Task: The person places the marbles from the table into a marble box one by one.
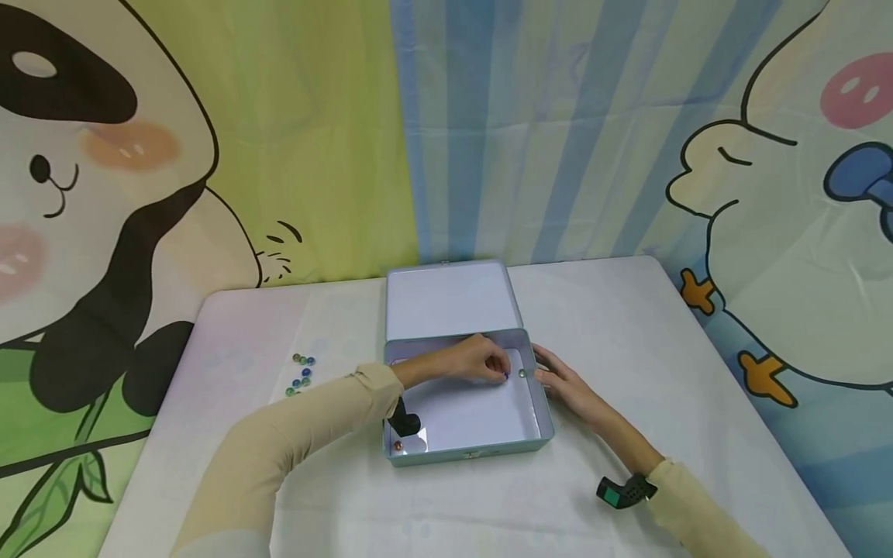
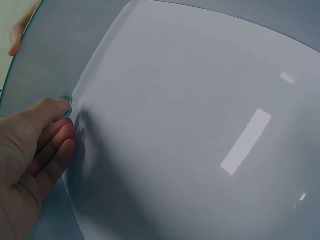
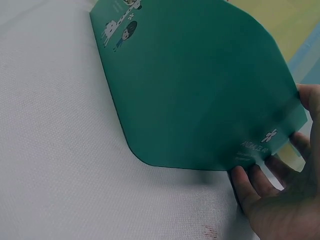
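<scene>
A tin box [image 1: 469,456], green outside and pale inside, stands with its lid [image 1: 449,302] folded back. My left hand [image 1: 477,360] reaches in near the right wall and pinches a small blue marble [image 2: 68,112] between thumb and fingers, mostly covered by the fingertips. Beside those fingers a greenish marble [image 1: 522,373] lies in the box. An orange-brown marble [image 1: 398,446] sits in its front left corner. Against the outside of the right wall, my right hand [image 1: 568,387] rests its fingertips, as the right wrist view shows on the green side [image 3: 200,100].
Several blue and green marbles [image 1: 305,372] lie loose on the white tabletop [image 1: 335,480] left of the box. A printed curtain [image 1: 530,124] hangs behind the table. Each wrist wears a black camera [image 1: 628,491].
</scene>
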Tool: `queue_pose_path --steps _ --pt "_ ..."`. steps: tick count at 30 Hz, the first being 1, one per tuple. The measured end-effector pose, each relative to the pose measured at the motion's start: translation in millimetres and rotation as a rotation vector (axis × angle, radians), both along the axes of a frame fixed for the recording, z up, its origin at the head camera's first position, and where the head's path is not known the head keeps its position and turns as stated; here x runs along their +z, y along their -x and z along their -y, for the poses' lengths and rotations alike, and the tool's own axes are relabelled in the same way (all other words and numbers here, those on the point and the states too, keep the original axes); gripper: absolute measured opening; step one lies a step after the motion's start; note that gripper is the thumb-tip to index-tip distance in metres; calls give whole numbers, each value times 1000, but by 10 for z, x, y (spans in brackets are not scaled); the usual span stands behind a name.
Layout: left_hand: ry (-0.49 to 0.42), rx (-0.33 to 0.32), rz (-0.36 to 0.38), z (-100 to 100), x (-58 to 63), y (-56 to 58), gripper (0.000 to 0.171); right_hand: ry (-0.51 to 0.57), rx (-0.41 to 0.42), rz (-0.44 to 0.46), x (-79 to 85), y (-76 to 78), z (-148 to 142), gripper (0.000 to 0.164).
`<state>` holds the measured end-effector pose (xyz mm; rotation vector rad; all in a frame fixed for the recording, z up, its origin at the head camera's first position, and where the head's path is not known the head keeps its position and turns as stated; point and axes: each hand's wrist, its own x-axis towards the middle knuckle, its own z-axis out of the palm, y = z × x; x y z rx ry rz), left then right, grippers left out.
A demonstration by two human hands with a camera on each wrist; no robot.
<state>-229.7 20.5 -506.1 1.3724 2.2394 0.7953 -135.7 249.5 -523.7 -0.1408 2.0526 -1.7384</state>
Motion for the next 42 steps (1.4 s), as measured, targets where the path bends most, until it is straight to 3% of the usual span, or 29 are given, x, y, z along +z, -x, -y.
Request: queue_pose_path --steps 10,22,28,34,39,42 --pt "8 2 -26 -7 -70 -15 9 -15 -3 -9 -23 -3 -2 64" --pt "15 8 -40 -15 -66 -48 9 -14 -7 -4 -28 -16 0 64" --pt "-31 17 -56 63 73 -110 18 -11 -10 1 -35 -16 -8 66" --pt "-122 84 -4 471 463 -218 19 -22 -13 -1 -33 -11 14 65" --pt "-173 258 61 1085 735 -267 18 -37 -11 -2 -29 -15 23 65" --pt "-177 393 50 1477 797 -266 19 -42 -17 -4 -29 -13 2 66"
